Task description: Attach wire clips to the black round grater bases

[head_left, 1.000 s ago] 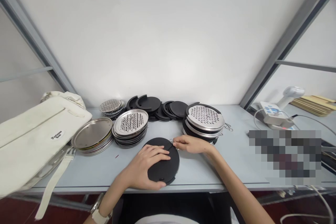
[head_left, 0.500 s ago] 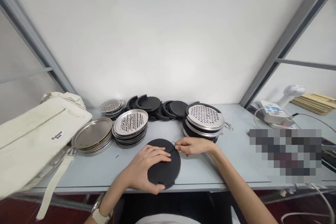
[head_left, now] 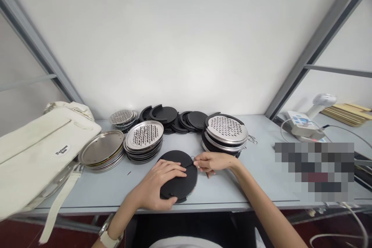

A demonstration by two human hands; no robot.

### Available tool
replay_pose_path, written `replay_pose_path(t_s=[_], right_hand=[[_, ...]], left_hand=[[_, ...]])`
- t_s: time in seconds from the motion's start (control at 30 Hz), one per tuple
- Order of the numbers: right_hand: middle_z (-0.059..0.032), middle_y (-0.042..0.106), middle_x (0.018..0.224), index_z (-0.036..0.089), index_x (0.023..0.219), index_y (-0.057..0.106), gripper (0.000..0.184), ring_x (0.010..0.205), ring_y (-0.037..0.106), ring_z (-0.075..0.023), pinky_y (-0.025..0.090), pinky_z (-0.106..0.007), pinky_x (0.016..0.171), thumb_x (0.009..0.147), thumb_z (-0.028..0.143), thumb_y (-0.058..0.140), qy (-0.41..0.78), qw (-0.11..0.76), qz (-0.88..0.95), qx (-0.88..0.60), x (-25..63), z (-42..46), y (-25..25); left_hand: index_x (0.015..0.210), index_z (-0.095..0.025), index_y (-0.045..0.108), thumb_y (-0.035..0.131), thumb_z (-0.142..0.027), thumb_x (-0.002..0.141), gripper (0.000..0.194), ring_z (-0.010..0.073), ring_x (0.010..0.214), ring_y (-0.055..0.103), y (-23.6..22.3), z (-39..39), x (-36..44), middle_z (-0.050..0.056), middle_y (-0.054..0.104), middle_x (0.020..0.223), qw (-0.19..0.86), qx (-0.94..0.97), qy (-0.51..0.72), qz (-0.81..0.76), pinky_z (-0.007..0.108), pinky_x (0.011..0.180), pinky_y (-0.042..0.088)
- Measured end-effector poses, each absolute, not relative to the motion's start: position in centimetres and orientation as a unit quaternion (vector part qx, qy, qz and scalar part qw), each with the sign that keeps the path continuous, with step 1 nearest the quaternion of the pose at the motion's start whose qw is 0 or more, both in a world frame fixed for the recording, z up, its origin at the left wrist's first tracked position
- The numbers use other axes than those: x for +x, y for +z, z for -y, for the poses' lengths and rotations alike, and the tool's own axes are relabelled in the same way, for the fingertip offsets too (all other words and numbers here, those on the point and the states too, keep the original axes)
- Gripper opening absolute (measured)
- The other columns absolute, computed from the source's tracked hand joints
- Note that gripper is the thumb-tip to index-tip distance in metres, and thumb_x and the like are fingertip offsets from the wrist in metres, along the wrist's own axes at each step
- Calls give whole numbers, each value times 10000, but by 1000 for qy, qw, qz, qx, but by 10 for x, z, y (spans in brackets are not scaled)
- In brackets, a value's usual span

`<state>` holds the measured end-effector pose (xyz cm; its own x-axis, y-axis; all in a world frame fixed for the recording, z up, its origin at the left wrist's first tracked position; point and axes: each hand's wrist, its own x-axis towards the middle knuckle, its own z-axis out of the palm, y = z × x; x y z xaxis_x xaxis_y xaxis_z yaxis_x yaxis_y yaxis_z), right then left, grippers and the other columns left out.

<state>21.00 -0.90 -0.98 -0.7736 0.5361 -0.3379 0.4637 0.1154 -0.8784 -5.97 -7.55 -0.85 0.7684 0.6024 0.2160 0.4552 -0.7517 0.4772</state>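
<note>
A round black disc lies on the table near its front edge, with a thin coloured layer showing under its right rim. My left hand rests on the disc's left side, fingers stretched over the top and thumb along the near edge. At the far right rim, my right hand pinches a thin metal wire loop; the fingers hide part of it. Just behind that hand stands a stack of round graters with black holders and wire loops.
Left of the disc are a stack of grater plates and plain metal discs. Black holders lie along the wall. A white bag covers the left end. A scanner on a stand and wooden boards are at right.
The black disc has shifted slightly left and away from the table's front edge, with my left hand on it. My left thumb has slid inward along the near rim. My right hand keeps its pinch.
</note>
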Motion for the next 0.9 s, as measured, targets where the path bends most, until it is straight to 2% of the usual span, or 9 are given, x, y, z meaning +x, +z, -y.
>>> replay_pose_path(t_s=[0.2,0.4,0.9], right_hand=[[119,306,470,196,657,412,394,361,378,-50,453,-229,459,906,499,450,641,32,694,-326,207,9,-11],[119,298,475,208,604,349,410,362,366,-43,505,-245,489,915,453,454,647,41,691,-320,207,10,-11],[123,312,322,212,557,359,420,305,267,-49,542,-257,484,946,369,381,649,-11,700,-298,206,13,-1]], left_hand=[[1268,-291,495,741,-310,632,682,270,1243,448,-6,76,-56,18,534,1330,193,920,173,-293,402,1074,293],[1276,-298,492,727,-384,723,607,256,1252,442,-5,76,-58,19,523,1346,194,921,162,-297,400,1069,295],[1263,-292,514,700,-410,751,557,264,1250,453,-5,75,-58,30,533,1337,198,920,165,-295,404,1055,320]])
